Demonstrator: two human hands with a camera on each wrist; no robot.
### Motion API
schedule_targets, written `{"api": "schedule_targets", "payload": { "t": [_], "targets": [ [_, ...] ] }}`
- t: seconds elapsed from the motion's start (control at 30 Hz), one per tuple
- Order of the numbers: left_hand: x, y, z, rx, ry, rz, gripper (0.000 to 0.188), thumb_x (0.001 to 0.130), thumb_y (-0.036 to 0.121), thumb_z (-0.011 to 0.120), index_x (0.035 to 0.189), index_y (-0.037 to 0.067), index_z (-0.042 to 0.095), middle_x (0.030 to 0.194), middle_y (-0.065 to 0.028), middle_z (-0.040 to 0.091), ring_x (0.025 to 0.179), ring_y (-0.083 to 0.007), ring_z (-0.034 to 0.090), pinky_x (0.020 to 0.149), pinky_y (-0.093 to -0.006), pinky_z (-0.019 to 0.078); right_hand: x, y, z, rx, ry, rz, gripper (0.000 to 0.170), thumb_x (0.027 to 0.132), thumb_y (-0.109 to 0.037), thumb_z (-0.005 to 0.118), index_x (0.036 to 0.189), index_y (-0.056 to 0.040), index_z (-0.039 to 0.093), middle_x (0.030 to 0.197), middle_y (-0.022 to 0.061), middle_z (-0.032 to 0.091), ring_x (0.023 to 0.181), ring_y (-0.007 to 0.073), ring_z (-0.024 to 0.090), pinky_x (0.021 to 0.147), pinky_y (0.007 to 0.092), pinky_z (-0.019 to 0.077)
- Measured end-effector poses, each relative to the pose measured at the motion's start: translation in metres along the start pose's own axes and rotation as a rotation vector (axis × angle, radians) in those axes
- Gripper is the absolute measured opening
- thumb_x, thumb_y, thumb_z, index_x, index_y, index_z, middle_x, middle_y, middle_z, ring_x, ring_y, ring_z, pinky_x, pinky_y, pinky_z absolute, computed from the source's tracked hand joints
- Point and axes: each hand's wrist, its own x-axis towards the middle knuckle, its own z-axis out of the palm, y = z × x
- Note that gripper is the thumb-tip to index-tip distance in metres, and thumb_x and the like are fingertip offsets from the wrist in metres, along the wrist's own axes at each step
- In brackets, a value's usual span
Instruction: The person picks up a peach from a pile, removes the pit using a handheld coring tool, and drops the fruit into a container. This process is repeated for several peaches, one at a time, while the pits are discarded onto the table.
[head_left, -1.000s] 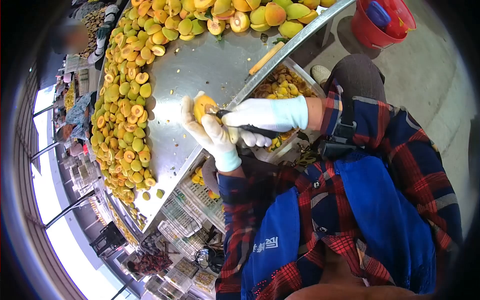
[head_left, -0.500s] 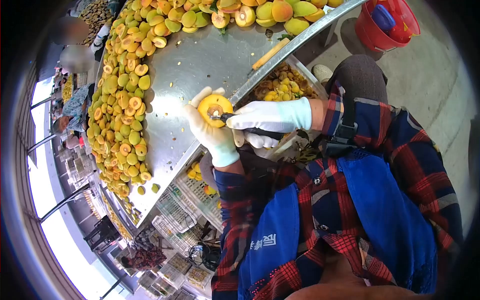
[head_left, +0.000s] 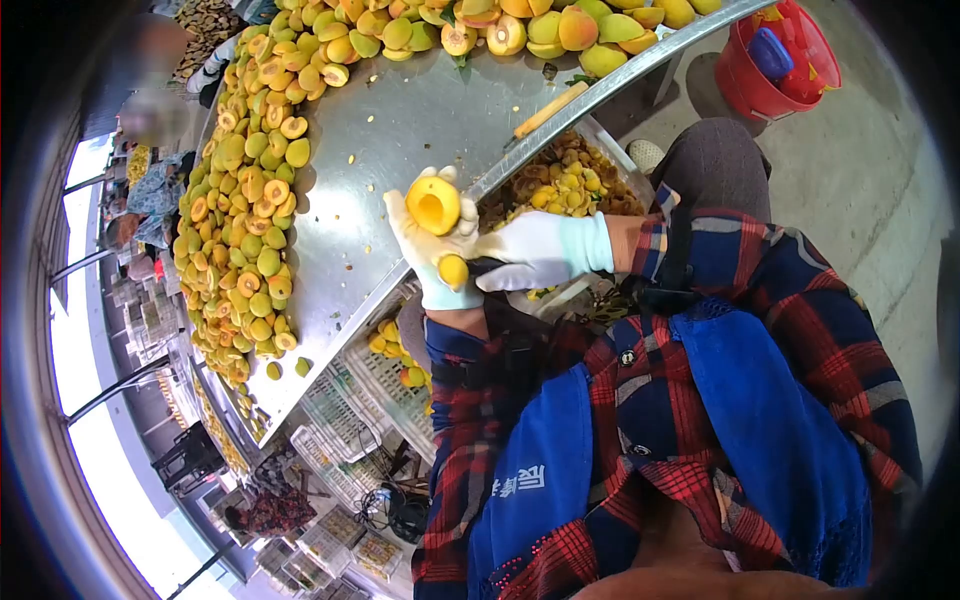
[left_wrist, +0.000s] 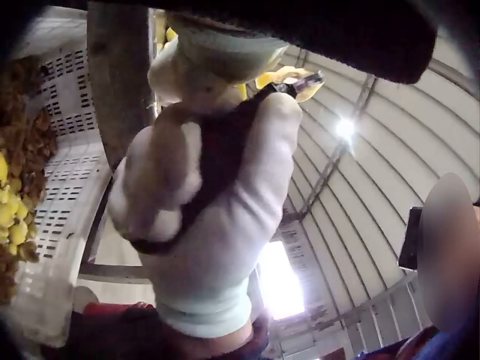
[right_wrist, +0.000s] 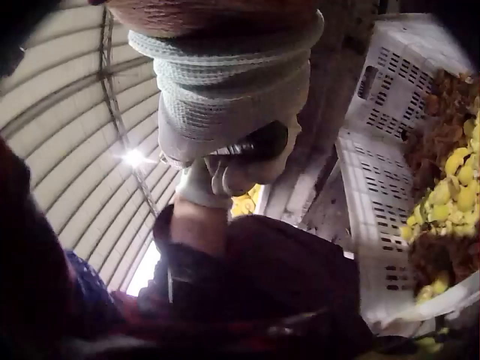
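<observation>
In the head view, my gloved left hand holds a yellow fruit half in its fingers, its round hollow facing up. A smaller yellow piece lies over the heel of that hand, beside the tool's end. My gloved right hand meets the left palm and grips a black-handled tool. In the left wrist view, the right hand has its fingers curled round the black handle; yellow flesh shows at the metal tip. The black handle also shows in the right wrist view.
Many halved fruits line the far and left parts of the metal table. A wooden-handled tool lies by its edge. Below are a white crate of scraps and other crates; a red bucket stands back right.
The fruit half now shows an open hollow instead of the brown centre seen half a second ago. My right hand has shifted slightly down, and a small yellow piece now shows near the left wrist.
</observation>
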Motion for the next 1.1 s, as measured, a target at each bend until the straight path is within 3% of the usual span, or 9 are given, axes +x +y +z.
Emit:
{"api": "schedule_targets", "payload": {
  "t": [0.2,0.23,0.3,0.37,0.63,0.77,0.97,1.03,1.1],
  "targets": [
    [-0.075,0.060,-0.010,1.230,0.702,0.761,0.045,0.097,0.042,0.052,0.107,0.000,0.063,0.107,-0.0200,0.065,0.090,-0.0274,0.062,0.081,-0.0379,0.0506,-0.041,0.017,-0.004,-0.482,-0.533,0.525,0.028,0.086,-0.032,0.059,0.091,-0.0079,0.071,0.087,0.0172,0.069,0.079,0.0379,0.067,0.070,0.0467,0.0537],
    [-0.097,0.082,-0.016,1.710,0.845,0.748,0.043,0.096,0.039,0.054,0.104,-0.002,0.064,0.105,-0.0203,0.065,0.089,-0.0265,0.062,0.081,-0.0377,0.0498,-0.045,0.023,-0.004,-0.570,-0.652,0.587,0.026,0.085,-0.030,0.059,0.086,-0.0077,0.073,0.087,0.0159,0.070,0.080,0.0366,0.068,0.070,0.0463,0.0540],
    [-0.118,0.115,-0.012,2.085,1.082,0.079,0.040,0.095,0.034,0.058,0.106,-0.004,0.066,0.106,-0.0223,0.065,0.092,-0.0259,0.062,0.083,-0.0376,0.0490,-0.040,0.013,-0.019,-0.475,-0.340,0.624,0.031,0.089,-0.032,0.057,0.091,-0.0027,0.067,0.085,0.0180,0.069,0.079,0.0369,0.068,0.070,0.0465,0.0533],
    [-0.103,0.124,-0.003,2.036,0.958,0.123,0.039,0.094,0.033,0.059,0.110,-0.002,0.065,0.108,-0.0224,0.065,0.093,-0.0267,0.063,0.085,-0.0376,0.0486,-0.025,-0.017,-0.049,-0.340,0.027,0.607,0.033,0.090,-0.034,0.055,0.093,-0.0021,0.063,0.082,0.0203,0.067,0.079,0.0384,0.067,0.071,0.0474,0.0530],
    [0.149,0.098,0.044,2.210,0.171,0.612,0.069,0.089,0.042,0.064,0.143,0.007,0.041,0.139,-0.0212,0.049,0.124,-0.0336,0.051,0.103,-0.0405,0.0402,-0.039,-0.004,-0.035,-0.290,0.003,0.500,0.035,0.088,-0.034,0.057,0.079,-0.0002,0.062,0.063,0.0202,0.062,0.061,0.0395,0.065,0.059,0.0474,0.0531],
    [0.255,0.078,0.043,2.400,0.326,0.602,0.060,0.088,0.049,0.060,0.136,0.015,0.049,0.126,-0.0221,0.056,0.113,-0.0393,0.056,0.097,-0.0448,0.0446,-0.031,0.001,-0.042,-0.257,0.183,0.548,0.033,0.088,-0.033,0.059,0.086,-0.0004,0.063,0.068,0.0202,0.064,0.063,0.0390,0.065,0.059,0.0461,0.0529],
    [0.251,0.089,0.014,2.379,0.374,0.717,0.046,0.088,0.042,0.064,0.122,0.013,0.055,0.115,-0.0179,0.062,0.103,-0.0351,0.061,0.090,-0.0433,0.0477,-0.029,-0.005,-0.048,-0.040,-0.062,0.543,0.042,0.092,-0.043,0.050,0.099,-0.0033,0.062,0.080,0.0207,0.066,0.078,0.0400,0.065,0.072,0.0485,0.0508],
    [0.231,0.097,-0.002,1.812,0.101,0.694,0.041,0.091,0.037,0.063,0.121,0.010,0.055,0.110,-0.0110,0.063,0.097,-0.0262,0.063,0.080,-0.0381,0.0514,-0.023,-0.015,-0.061,-0.001,-0.046,0.563,0.040,0.092,-0.042,0.053,0.100,-0.0035,0.062,0.079,0.0215,0.066,0.077,0.0395,0.065,0.069,0.0478,0.0511],
    [0.173,0.087,0.019,1.124,0.275,0.299,0.039,0.094,0.034,0.062,0.122,0.008,0.056,0.105,-0.0086,0.063,0.081,-0.0202,0.065,0.064,-0.0290,0.0525,-0.021,-0.019,-0.062,0.048,0.178,0.518,0.037,0.091,-0.040,0.056,0.099,-0.0043,0.062,0.079,0.0219,0.065,0.077,0.0397,0.065,0.067,0.0475,0.0512]
  ]
}}
